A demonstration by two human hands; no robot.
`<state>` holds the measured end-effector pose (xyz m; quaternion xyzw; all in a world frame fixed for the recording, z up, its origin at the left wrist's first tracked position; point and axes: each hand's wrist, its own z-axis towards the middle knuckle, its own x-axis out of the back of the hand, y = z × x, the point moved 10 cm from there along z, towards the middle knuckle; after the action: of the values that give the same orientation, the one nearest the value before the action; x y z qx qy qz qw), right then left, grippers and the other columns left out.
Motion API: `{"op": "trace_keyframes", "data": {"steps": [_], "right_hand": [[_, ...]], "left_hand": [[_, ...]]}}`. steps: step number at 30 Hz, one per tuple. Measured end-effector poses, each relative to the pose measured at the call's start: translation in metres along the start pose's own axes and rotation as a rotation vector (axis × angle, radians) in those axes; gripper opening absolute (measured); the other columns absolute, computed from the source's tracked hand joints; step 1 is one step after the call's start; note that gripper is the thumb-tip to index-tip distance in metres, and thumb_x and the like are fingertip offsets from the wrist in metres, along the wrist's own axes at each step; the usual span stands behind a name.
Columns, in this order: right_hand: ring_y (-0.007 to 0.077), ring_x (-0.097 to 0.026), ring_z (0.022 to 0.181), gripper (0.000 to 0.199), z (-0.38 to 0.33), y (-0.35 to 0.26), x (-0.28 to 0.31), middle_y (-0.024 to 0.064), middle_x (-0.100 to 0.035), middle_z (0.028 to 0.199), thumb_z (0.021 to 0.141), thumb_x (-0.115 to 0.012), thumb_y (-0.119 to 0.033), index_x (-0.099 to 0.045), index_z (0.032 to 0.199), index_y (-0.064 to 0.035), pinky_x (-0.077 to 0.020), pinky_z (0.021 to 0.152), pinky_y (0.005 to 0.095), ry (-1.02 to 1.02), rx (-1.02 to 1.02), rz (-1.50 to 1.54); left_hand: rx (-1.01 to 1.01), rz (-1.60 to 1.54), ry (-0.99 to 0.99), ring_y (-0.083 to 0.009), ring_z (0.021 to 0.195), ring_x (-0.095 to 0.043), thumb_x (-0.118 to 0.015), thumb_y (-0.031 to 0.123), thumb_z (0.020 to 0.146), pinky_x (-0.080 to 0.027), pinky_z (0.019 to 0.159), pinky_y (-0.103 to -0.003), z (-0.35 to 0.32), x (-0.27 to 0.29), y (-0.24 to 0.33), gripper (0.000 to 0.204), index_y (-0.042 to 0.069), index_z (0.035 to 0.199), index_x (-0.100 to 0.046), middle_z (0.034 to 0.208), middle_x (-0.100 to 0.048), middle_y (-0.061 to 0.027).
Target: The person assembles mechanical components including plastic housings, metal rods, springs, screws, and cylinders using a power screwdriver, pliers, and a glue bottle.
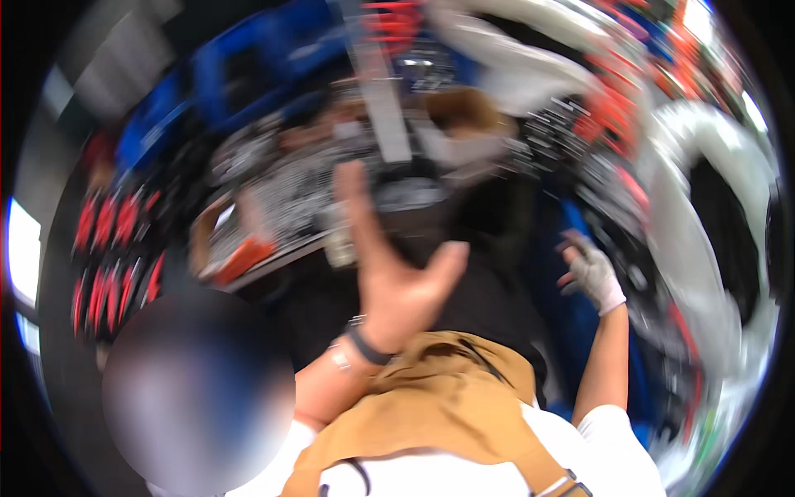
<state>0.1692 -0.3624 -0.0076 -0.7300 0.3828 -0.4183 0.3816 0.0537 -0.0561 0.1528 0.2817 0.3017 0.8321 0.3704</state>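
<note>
My left hand is raised in the middle of the view, bare, with a dark band round its wrist. Its thumb and a finger stretch well apart, and nothing shows in it. Off to the right hangs my right hand, in a pale glove that leaves the fingertips uncovered. Its fingers are loosely spread and seem to hold nothing. Behind the left hand lies a wide shallow tray or box full of small greyish pieces, too smeared to name. A blue surface is nearest the right hand.
An open cardboard box stands beyond my left hand. Blue bins line the far left. Red-and-black tools hang in rows at the left. Large clear plastic bags crowd the right side. A round blurred patch covers the lower left.
</note>
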Motion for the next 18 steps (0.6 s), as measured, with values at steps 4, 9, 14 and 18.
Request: {"op": "trace_keyframes", "data": {"steps": [4,9,14,18], "right_hand": [[0.0260,-0.062,0.046,0.045,-0.221,0.123,0.116,0.0198,-0.065,0.062,0.087,-0.065,-0.036,-0.065,0.080,0.0083,-0.0511,0.041,0.0314,0.137,0.053,0.450],[0.0181,-0.057,0.050,0.033,-0.526,0.434,0.073,0.0107,-0.059,0.061,0.091,-0.051,-0.030,-0.058,0.072,-0.0036,-0.0399,0.039,0.0317,1.162,-0.469,0.880],[0.0247,-0.060,0.096,0.031,-0.564,0.633,-0.205,0.0128,-0.062,0.107,0.086,-0.058,-0.029,-0.061,0.108,-0.0076,-0.0493,0.078,0.0389,0.761,-1.433,0.365],[0.0312,-0.038,0.135,0.065,-0.467,0.620,-0.269,0.0102,-0.037,0.148,0.081,-0.064,-0.033,-0.043,0.140,-0.0172,-0.0389,0.103,0.0475,0.294,-1.498,0.236]], "left_hand": [[0.025,-0.290,-0.100,-0.0281,0.132,-0.033,-0.070,-0.002,0.067,-0.029,0.109,-0.040,-0.018,-0.070,0.027,0.101,0.009,0.150,-0.013,0.147,-0.029,-0.0145],[-0.008,-0.559,-0.353,-0.0323,0.119,-0.050,-0.061,-0.012,0.072,-0.046,0.099,-0.046,-0.048,-0.125,0.058,0.093,0.017,0.149,-0.018,0.138,-0.042,-0.0167],[-0.118,-0.415,-0.537,-0.0310,0.120,-0.049,-0.061,-0.007,0.071,-0.044,0.102,-0.044,-0.067,-0.181,0.080,0.090,0.013,0.149,-0.019,0.135,-0.044,-0.0156],[-0.182,-0.272,-0.578,-0.0269,0.120,-0.047,-0.062,-0.005,0.070,-0.040,0.104,-0.040,-0.076,-0.202,0.090,0.088,0.011,0.148,-0.023,0.135,-0.044,-0.0124]]}}
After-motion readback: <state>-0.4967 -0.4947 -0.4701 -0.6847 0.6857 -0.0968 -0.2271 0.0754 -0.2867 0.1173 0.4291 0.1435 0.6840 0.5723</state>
